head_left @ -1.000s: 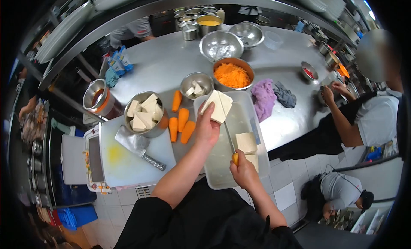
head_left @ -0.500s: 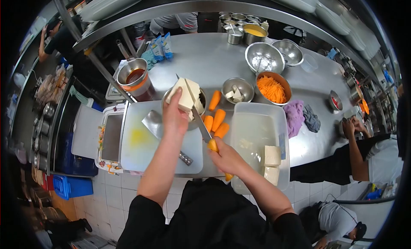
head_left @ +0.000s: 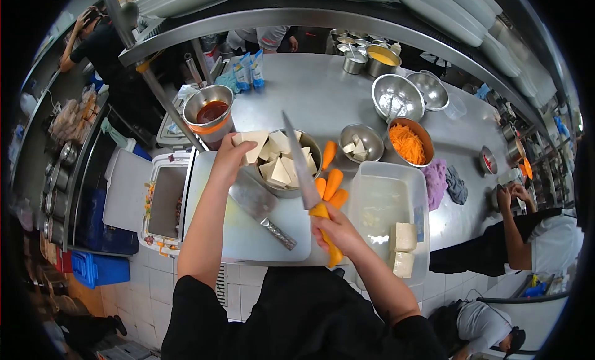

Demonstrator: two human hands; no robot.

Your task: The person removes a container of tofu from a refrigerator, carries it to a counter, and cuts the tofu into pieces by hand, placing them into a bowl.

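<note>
My left hand [head_left: 233, 154] grips a white block of tofu [head_left: 251, 144] at the left rim of a steel pot [head_left: 316, 150]. Inside the pot lie several cut tofu pieces [head_left: 280, 172]. My right hand [head_left: 338, 231] is wrapped round the yellow handle of a kitchen knife [head_left: 299, 158], its blade pointing up and away over the pot's right side, apart from the held tofu. A wide-bladed cleaver [head_left: 255, 202] rests on the white cutting board [head_left: 211, 236] below the pot. Several peeled carrots [head_left: 333, 181] lie right of the pot, partly behind the knife.
A clear plastic tub [head_left: 378, 220] with liquid and two tofu blocks [head_left: 404, 237] stands at the right. Beyond it are a small bowl [head_left: 370, 137] of white pieces and a pot of shredded carrot [head_left: 407, 144]. A metal shelf [head_left: 347, 19] crosses above. Another person's hands [head_left: 513, 193] work at right.
My left hand has moved left with the tofu, away from the blade. The knife has swung clear, upright to the right, and the tofu pieces in the pot now show. The view has shifted slightly.
</note>
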